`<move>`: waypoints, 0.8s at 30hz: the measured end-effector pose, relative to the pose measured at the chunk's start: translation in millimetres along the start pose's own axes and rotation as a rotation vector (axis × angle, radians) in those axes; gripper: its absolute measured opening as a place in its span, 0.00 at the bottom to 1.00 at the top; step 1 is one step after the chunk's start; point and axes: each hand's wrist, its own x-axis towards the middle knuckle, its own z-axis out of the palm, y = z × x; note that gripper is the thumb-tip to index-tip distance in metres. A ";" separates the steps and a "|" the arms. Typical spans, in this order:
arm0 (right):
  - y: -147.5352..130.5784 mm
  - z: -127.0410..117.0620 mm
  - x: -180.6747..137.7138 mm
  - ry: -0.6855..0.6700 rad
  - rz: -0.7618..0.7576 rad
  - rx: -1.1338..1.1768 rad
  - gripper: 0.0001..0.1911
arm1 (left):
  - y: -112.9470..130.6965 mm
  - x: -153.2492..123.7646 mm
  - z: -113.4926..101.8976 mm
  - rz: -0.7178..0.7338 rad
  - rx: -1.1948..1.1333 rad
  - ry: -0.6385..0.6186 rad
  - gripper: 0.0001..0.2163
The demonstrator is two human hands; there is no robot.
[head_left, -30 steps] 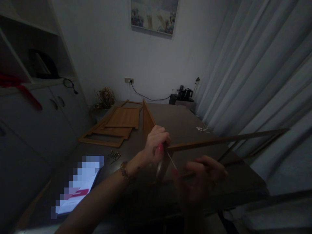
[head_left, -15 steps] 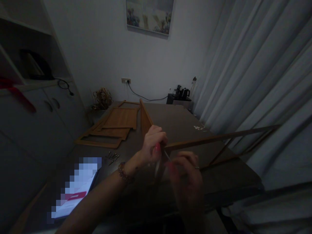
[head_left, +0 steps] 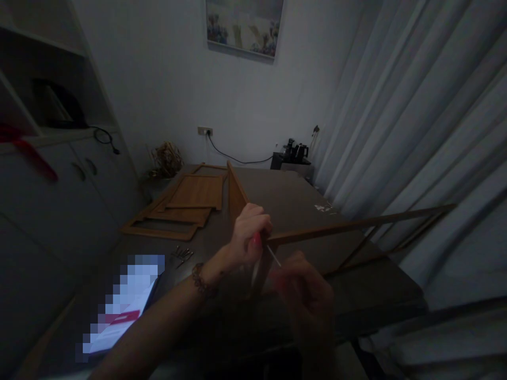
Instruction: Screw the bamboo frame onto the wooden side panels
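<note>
My left hand point(head_left: 251, 232) is wrapped round the corner where an upright wooden panel point(head_left: 236, 191) meets a long wooden frame point(head_left: 332, 228). Its thumb presses at the joint. From that corner a thin metal rod point(head_left: 274, 256) slants down to the right. My right hand point(head_left: 307, 290), dark and slightly blurred, is curled with its fingertips pinched at the rod's lower end. Whether the rod is a key or a long screw I cannot make out.
Flat wooden panels and frames point(head_left: 198, 192) lie at the table's left. Several screws point(head_left: 182, 254) are scattered near a lit tablet point(head_left: 127, 311). Small white bits point(head_left: 324, 208) lie on the right. Curtains point(head_left: 428, 132) hang beside the table point(head_left: 273, 184).
My right hand has shifted slightly down, its fingers more curled, and more of the metal rod shows. My left hand and the wooden parts stay in place.
</note>
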 end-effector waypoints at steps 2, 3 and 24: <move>0.7 -1.2 0.3 -0.019 -0.004 -0.004 0.06 | -0.4 -0.3 0.4 0.010 -0.003 0.005 0.21; 0.5 -2.0 0.5 -0.031 -0.009 -0.016 0.05 | -0.5 -0.4 0.6 0.013 -0.004 0.005 0.21; 13.5 -14.6 15.2 -0.118 -0.372 -0.148 0.07 | 3.0 3.7 -2.0 0.009 0.022 -0.016 0.22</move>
